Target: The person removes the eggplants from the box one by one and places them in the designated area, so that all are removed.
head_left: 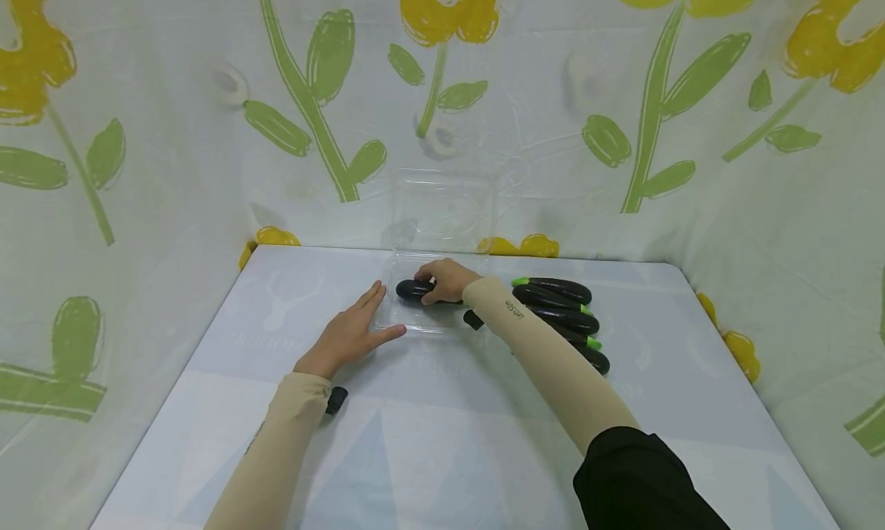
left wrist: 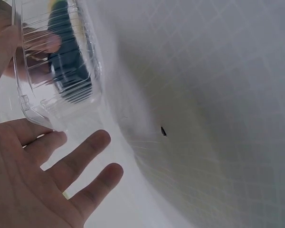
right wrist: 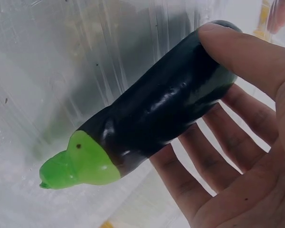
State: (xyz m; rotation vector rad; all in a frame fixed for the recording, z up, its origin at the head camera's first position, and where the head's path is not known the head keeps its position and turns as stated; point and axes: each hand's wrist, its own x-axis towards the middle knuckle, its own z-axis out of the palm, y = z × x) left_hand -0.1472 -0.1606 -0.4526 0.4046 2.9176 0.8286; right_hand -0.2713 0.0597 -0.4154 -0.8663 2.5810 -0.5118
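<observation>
A glossy dark eggplant with a green stem end lies between the thumb and fingers of my right hand. That hand grips it over the base of an open clear plastic box; whether the eggplant touches the bottom cannot be made out. My left hand is at the box's left side with fingers extended and thumb spread. In the left wrist view, the left fingers reach out near the box's corner, and the eggplant shows through the clear wall.
The box's clear lid stands raised at the back, in front of the flower-patterned curtain. Several more eggplants lie in a row to the right, partly behind my right forearm. The white table extends toward me.
</observation>
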